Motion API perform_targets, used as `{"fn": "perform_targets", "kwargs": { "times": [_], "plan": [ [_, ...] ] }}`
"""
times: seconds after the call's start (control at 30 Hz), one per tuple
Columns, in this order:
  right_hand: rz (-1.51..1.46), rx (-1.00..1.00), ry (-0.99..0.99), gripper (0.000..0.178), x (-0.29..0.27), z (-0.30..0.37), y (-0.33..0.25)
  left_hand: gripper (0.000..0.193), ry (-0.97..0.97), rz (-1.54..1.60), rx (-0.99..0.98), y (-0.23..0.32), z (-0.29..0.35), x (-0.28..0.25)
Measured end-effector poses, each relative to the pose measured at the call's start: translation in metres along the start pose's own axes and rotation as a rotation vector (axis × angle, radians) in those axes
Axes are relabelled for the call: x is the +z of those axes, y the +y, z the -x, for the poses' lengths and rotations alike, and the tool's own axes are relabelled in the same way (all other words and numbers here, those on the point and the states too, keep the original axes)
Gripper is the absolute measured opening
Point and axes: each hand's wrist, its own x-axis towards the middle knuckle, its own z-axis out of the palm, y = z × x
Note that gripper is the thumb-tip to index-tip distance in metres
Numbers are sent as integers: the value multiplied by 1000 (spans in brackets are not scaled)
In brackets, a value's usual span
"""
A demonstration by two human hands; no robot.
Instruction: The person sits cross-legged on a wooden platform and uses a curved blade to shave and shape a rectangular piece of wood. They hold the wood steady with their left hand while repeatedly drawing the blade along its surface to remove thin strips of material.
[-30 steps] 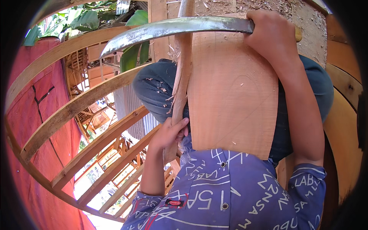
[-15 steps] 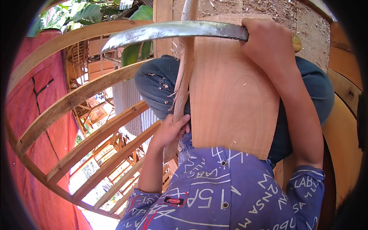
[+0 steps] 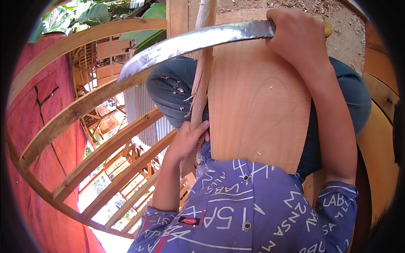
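Observation:
My right hand [image 3: 298, 40] is closed round the handle of a machete [image 3: 198, 40], whose long, slightly curved blade points left across the upper middle. Most of the handle is hidden in my fist; its rounded wooden end shows beyond it. Under the blade runs a rough wooden stick [image 3: 202, 80], partly stripped, with shavings curling off its left side. Whether the blade touches the stick, I cannot tell. Low down on the stick, my left hand [image 3: 192, 137] grips it, thumb along the front. A flat wooden board [image 3: 257, 105] lies on my lap, to the right of the stick.
Wood shavings litter the wooden surface [image 3: 346, 46] at the top right. More shavings cling to my left trouser leg [image 3: 168, 92]. A curved wooden railing [image 3: 71, 120] with slats bends round on the left, beside a red sheet [image 3: 42, 139]. Green leaves [image 3: 93, 14] show behind it.
The machete's blade has turned, so its broad face shows more and its tip sits lower. My right hand has risen slightly. My left hand still grips the stick in nearly the same place.

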Motion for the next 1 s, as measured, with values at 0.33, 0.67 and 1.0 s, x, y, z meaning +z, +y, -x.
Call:
{"fn": "perform_targets", "kwargs": {
  "times": [0.33,0.67,1.0],
  "plan": [
    [57,102,-66,22,-14,3,-3,45,21,-54,64,-8,-2,1],
    [-84,-27,-49,19,-14,19,-11,46,44,-42,53,-12,-3,3],
    [-61,-10,-46,21,-19,19,-8,45,94,-30,38,-12,-1,7]
  ]
}}
